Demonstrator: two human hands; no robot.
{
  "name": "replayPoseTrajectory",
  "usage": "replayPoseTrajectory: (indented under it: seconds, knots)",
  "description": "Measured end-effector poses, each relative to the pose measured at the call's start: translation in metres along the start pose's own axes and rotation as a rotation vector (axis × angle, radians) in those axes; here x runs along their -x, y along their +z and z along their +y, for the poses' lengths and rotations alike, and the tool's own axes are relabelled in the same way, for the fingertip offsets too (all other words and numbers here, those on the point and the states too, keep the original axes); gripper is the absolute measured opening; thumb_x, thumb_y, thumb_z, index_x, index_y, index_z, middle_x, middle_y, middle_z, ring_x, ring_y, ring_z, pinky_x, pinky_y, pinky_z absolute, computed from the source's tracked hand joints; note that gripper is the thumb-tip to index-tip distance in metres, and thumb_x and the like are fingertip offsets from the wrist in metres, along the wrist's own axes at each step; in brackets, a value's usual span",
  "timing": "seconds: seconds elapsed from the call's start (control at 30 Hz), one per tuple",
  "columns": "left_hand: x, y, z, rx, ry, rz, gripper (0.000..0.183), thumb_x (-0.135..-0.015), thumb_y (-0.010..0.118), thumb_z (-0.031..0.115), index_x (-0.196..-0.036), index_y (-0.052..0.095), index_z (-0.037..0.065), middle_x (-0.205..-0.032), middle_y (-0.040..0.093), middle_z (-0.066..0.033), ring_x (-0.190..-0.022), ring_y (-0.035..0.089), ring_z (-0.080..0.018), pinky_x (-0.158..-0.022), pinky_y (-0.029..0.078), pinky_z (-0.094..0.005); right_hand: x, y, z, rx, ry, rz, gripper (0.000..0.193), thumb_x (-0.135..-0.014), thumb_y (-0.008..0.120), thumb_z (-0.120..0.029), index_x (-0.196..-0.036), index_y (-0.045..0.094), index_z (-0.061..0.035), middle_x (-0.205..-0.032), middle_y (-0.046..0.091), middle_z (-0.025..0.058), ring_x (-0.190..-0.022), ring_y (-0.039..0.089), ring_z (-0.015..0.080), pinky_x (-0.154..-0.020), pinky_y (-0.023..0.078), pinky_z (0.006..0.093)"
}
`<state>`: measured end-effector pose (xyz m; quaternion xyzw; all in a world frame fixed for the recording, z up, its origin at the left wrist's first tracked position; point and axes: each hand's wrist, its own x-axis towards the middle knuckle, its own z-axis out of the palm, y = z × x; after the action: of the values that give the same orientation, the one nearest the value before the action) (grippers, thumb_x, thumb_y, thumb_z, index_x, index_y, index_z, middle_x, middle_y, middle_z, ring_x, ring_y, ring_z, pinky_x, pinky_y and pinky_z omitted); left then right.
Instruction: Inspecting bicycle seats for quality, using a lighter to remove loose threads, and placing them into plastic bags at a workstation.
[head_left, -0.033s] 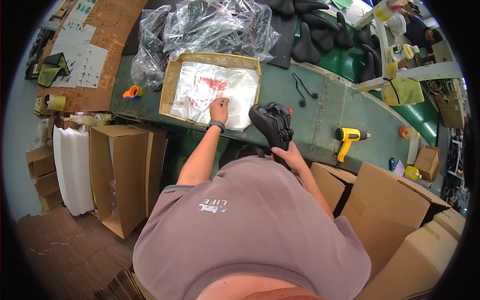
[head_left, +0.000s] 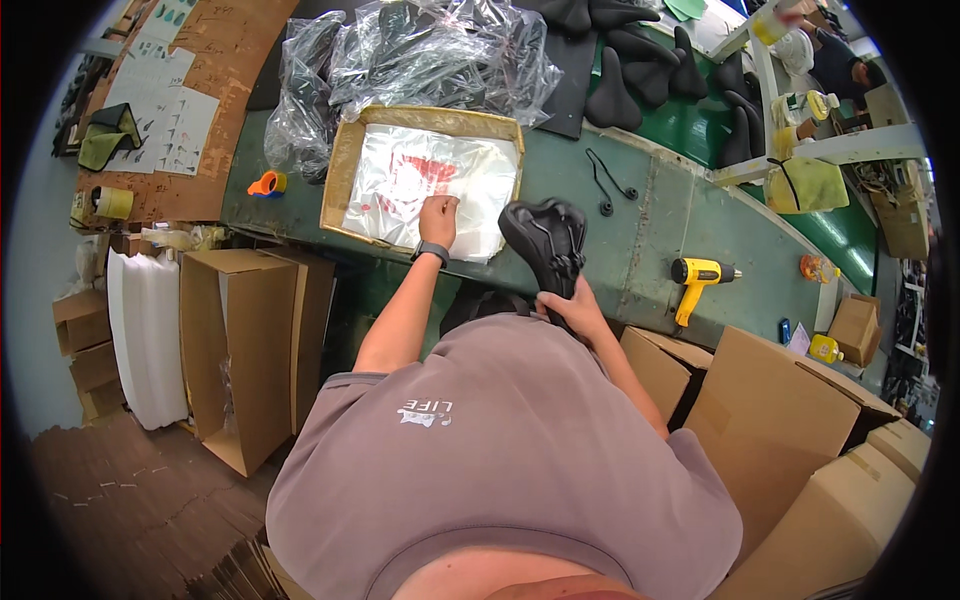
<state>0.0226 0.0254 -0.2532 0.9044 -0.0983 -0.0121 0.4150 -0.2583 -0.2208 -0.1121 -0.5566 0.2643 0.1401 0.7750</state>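
On the green workbench (head_left: 690, 215), a shallow cardboard tray (head_left: 345, 160) holds a stack of clear plastic bags (head_left: 400, 185) with red print. Behind the tray lies a heap of crumpled clear plastic wrapping (head_left: 430, 50), and beyond that several black bicycle saddles (head_left: 615, 95). Just left of the tray sits an orange tape dispenser (head_left: 265, 183). Right of the tray lie a thin black cord (head_left: 605, 180) and, farther right, a yellow heat gun (head_left: 695, 275). Open cardboard boxes (head_left: 240, 340) stand below the bench.

The person's left hand (head_left: 438, 220), arm stretched forward, rests on the top bag with fingers curled down, pinching at the plastic. The right hand (head_left: 570, 305), held close to the body, is closed around the narrow end of a black saddle (head_left: 545, 240), just right of the tray, its underside facing up.
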Motion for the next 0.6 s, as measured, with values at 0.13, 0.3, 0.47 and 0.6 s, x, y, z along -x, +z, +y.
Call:
replayPoseTrajectory:
  seconds: [0.13, 0.3, 0.47, 0.6]
  knots:
    - [0.006, -0.039, 0.026, -0.015, 0.084, 0.008, 0.026, -0.109, 0.071, 0.027, -0.107, 0.08, 0.002, -0.108, 0.074, -0.02, -0.101, 0.07, -0.041, -0.088, 0.055, -0.0487, -0.063, 0.021, -0.012, 0.308, -0.474, 0.189, 0.106, -0.086, 0.093, -0.007, -0.17, 0.031, 0.0072, -0.143, 0.067, 0.0194, -0.112, 0.075, 0.0224, -0.101, 0.061, 0.0391]
    - [0.026, -0.071, 0.048, -0.068, 0.19, -0.156, 0.021, -0.113, 0.062, 0.014, -0.117, 0.071, -0.004, -0.108, 0.072, -0.0248, -0.095, 0.07, -0.042, -0.084, 0.055, -0.0475, -0.13, 0.072, -0.046, -0.225, -0.108, -0.324, 0.085, -0.094, 0.086, -0.001, -0.166, 0.039, 0.0024, -0.135, 0.067, 0.0149, -0.103, 0.077, 0.022, -0.081, 0.067, 0.0363]
    - [0.048, -0.115, 0.035, 1.016, -0.56, -0.144, 0.022, -0.118, 0.057, 0.016, -0.124, 0.072, 0.001, -0.119, 0.079, -0.01, -0.103, 0.076, -0.0228, -0.101, 0.064, -0.0427, -0.146, 0.098, -0.063, -0.375, -0.003, -0.448, 0.058, -0.098, 0.085, -0.004, -0.148, 0.055, -0.0037, -0.121, 0.073, 0.0115, -0.097, 0.077, 0.0212, -0.078, 0.068, 0.0356]
    - [0.027, -0.202, 0.007, 1.731, -0.659, 0.423, 0.016, -0.116, 0.063, 0.02, -0.11, 0.071, 0.008, -0.099, 0.073, -0.0054, -0.091, 0.071, -0.0152, -0.085, 0.064, -0.0353, -0.131, 0.074, -0.073, -0.452, -0.068, -0.358, 0.053, -0.095, 0.086, -0.004, -0.14, 0.057, -0.0025, -0.12, 0.073, 0.0113, -0.094, 0.074, 0.0188, -0.08, 0.066, 0.0361]
